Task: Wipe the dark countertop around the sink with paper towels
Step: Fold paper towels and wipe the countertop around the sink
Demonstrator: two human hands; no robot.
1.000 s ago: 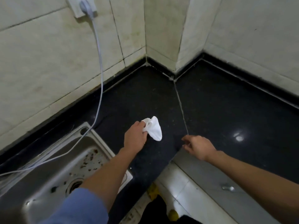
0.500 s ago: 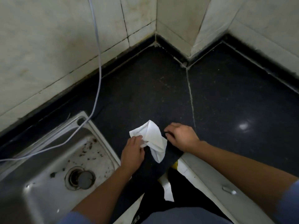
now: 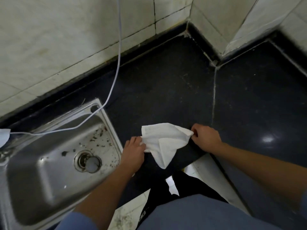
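Now, steel sink [image 3: 49,171] left of my left hand [image 3: 133,153]. Left hand pinches near edge of paper towel [image 3: 164,141]; sheet stretched between both hands, above dark desk [image 3: 166,90]. Right hand [image 3: 206,138] clamped on far corner, right of sheet.

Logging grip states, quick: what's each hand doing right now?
Left hand: closed, pinching the paper towel.
Right hand: closed, pinching the same towel's opposite corner.
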